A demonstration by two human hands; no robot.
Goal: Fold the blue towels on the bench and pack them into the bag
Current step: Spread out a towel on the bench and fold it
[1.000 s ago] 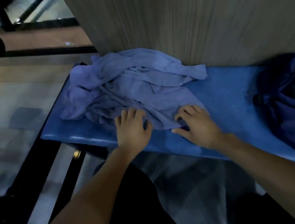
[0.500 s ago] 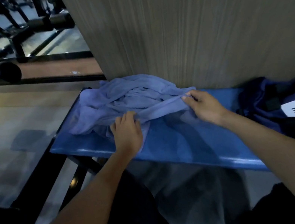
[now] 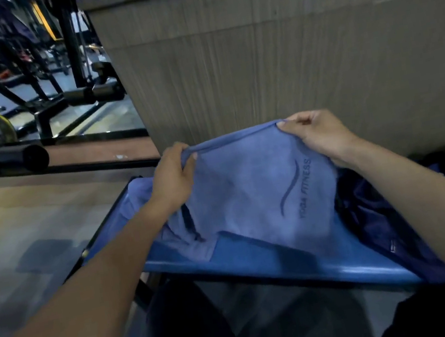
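Two hands lift one blue towel above the bench, mid-frame.

The left hand [image 3: 172,174] and right hand [image 3: 317,134] each pinch a top corner of the blue towel [image 3: 252,190]; its lower edge drapes onto the blue bench [image 3: 277,265]. More towel cloth [image 3: 142,191] lies behind the left wrist, count unclear. One dark blue bag [image 3: 378,218] sits at right.

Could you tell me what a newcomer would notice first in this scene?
Probably the blue towel, held up mid-frame by its top edge, the left hand and right hand pinching its corners. It hangs over the blue bench, with a dark blue bag at the right.
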